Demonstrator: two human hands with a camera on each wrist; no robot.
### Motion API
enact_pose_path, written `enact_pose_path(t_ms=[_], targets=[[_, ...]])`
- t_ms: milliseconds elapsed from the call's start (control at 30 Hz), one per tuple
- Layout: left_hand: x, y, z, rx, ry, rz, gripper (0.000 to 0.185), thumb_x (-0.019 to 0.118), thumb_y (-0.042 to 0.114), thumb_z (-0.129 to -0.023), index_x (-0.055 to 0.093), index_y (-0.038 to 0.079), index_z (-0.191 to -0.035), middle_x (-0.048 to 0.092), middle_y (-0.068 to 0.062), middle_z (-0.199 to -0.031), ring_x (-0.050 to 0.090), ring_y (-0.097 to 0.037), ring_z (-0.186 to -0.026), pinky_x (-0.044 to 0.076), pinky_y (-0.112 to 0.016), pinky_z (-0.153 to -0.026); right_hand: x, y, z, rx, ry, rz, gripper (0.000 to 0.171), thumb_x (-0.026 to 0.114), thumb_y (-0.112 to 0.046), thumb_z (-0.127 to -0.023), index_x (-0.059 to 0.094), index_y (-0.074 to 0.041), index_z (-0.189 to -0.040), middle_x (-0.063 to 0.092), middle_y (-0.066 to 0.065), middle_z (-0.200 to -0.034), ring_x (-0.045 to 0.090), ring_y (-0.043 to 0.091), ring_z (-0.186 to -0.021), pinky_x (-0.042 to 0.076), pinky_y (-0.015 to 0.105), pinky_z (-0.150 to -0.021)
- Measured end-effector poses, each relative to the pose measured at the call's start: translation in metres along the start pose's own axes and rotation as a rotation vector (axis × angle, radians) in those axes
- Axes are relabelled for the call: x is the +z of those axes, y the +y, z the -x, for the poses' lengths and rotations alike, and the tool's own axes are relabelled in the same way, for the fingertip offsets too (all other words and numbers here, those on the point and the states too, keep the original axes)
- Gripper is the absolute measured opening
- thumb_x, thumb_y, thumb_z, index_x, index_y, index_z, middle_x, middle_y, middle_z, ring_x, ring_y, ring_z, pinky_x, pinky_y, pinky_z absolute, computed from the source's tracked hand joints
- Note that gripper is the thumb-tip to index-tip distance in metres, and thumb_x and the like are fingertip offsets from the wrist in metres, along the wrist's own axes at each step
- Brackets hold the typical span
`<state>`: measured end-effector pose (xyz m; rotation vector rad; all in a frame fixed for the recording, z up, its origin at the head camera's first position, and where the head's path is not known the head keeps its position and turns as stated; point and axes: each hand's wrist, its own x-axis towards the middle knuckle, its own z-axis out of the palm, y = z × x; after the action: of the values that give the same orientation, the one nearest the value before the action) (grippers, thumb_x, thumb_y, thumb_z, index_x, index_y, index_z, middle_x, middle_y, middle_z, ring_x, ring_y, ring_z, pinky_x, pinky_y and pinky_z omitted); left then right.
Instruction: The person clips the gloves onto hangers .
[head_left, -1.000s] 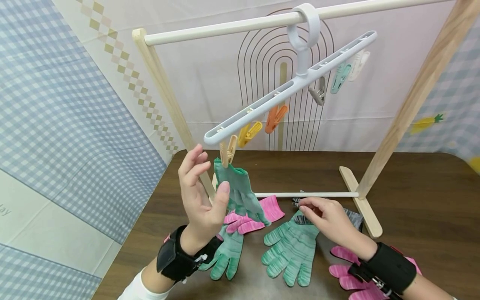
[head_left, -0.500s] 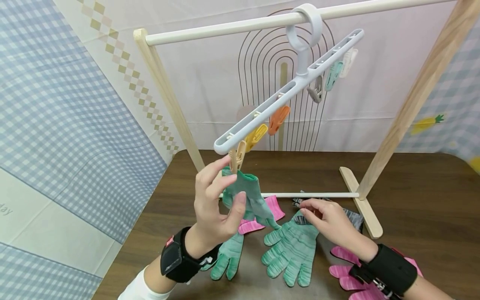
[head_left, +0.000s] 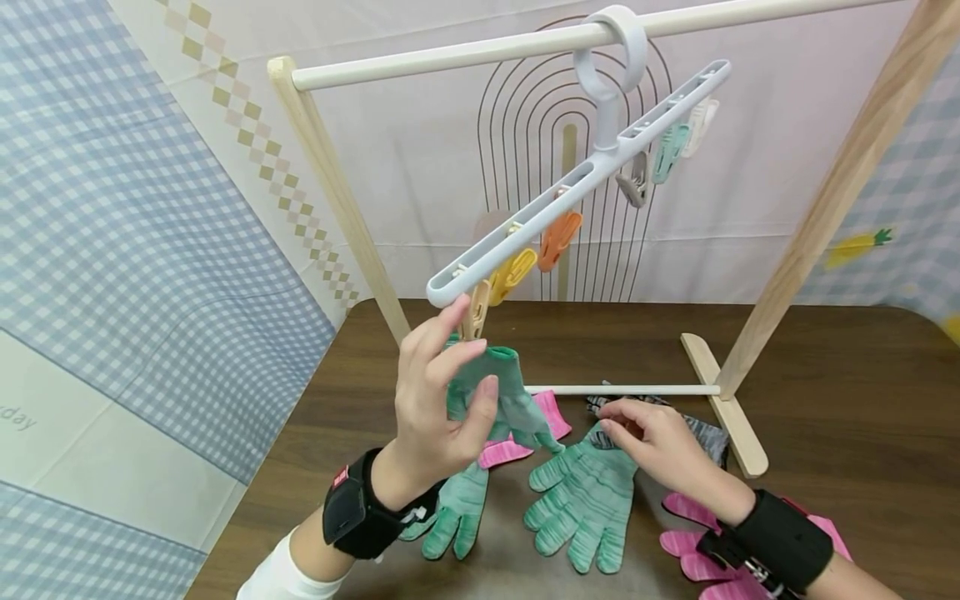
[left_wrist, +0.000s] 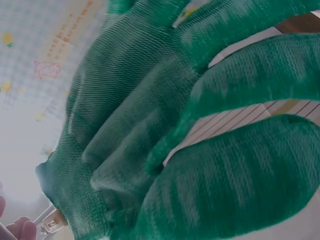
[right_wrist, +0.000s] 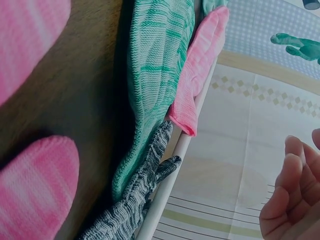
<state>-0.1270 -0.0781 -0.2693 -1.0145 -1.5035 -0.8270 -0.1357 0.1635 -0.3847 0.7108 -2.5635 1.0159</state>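
A dark green glove [head_left: 510, 396] hangs by its cuff from a beige clip [head_left: 474, 312] at the low end of a tilted pale-blue clip hanger [head_left: 577, 179]. My left hand [head_left: 476, 367] holds this glove just under the clip, thumb in front and fingers behind. The glove [left_wrist: 150, 125] fills the left wrist view. My right hand [head_left: 603, 421] rests on the cuff of a light green glove [head_left: 585, 500] lying flat on the table. Its fingers [right_wrist: 290, 195] look loosely curled with nothing between them.
The hanger's ring sits on the white rail [head_left: 465, 54] of a wooden rack. More gloves lie on the brown table [head_left: 862, 400]: green [head_left: 453, 508], pink [head_left: 525, 437], grey [head_left: 705, 437] and pink [head_left: 697, 550] near my right wrist. Yellow, orange, grey and teal clips hang empty.
My left hand moved right from beside the hanging glove and took hold of it. The hanger swung a little to the right. My right hand stayed where it was.
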Motion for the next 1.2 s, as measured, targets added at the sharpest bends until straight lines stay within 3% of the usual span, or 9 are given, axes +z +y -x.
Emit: enact_pose_path(t_ms=[400, 733, 1000, 1200], targets=[[0.002, -0.012, 0.002, -0.039, -0.002, -0.063, 0.022, 0.051, 0.007, -0.08, 0.051, -0.007, -0.097, 0.048, -0.027, -0.119, 0.045, -0.035, -0.103, 0.037, -0.042, -0.087, 0.002, 0.0, 0.0, 0.005, -0.014, 0.025, 0.009, 0.06, -0.012, -0.082, 0.065, -0.013, -0.09, 0.059, -0.01, -0.073, 0.039, -0.006, -0.055, 0.035, 0.016, -0.049], [0.004, -0.021, 0.0, -0.045, 0.009, -0.088, 0.022, 0.05, 0.005, -0.079, 0.052, -0.007, -0.097, 0.05, -0.024, -0.12, 0.046, -0.033, -0.106, 0.036, -0.042, -0.089, 0.001, 0.0, 0.0, 0.003, -0.063, 0.038, 0.01, 0.06, -0.014, -0.083, 0.064, -0.013, -0.091, 0.05, -0.013, -0.067, 0.035, -0.005, -0.054, 0.033, 0.016, -0.049], [0.005, -0.02, -0.004, -0.023, -0.033, -0.081, 0.022, 0.049, 0.01, -0.083, 0.053, -0.008, -0.097, 0.055, -0.026, -0.109, 0.049, -0.034, -0.101, 0.039, -0.041, -0.086, 0.002, 0.002, 0.0, -0.023, -0.081, 0.088, 0.01, 0.062, -0.013, -0.081, 0.064, -0.012, -0.091, 0.048, -0.014, -0.067, 0.034, -0.005, -0.055, 0.032, 0.016, -0.051], [0.007, -0.021, -0.008, -0.06, -0.099, -0.121, 0.026, 0.05, 0.009, -0.08, 0.053, -0.007, -0.101, 0.055, -0.024, -0.112, 0.049, -0.033, -0.105, 0.038, -0.042, -0.091, 0.002, 0.003, 0.0, -0.026, -0.089, 0.107, 0.011, 0.062, -0.014, -0.081, 0.064, -0.012, -0.091, 0.045, -0.015, -0.066, 0.033, -0.005, -0.055, 0.031, 0.016, -0.051]])
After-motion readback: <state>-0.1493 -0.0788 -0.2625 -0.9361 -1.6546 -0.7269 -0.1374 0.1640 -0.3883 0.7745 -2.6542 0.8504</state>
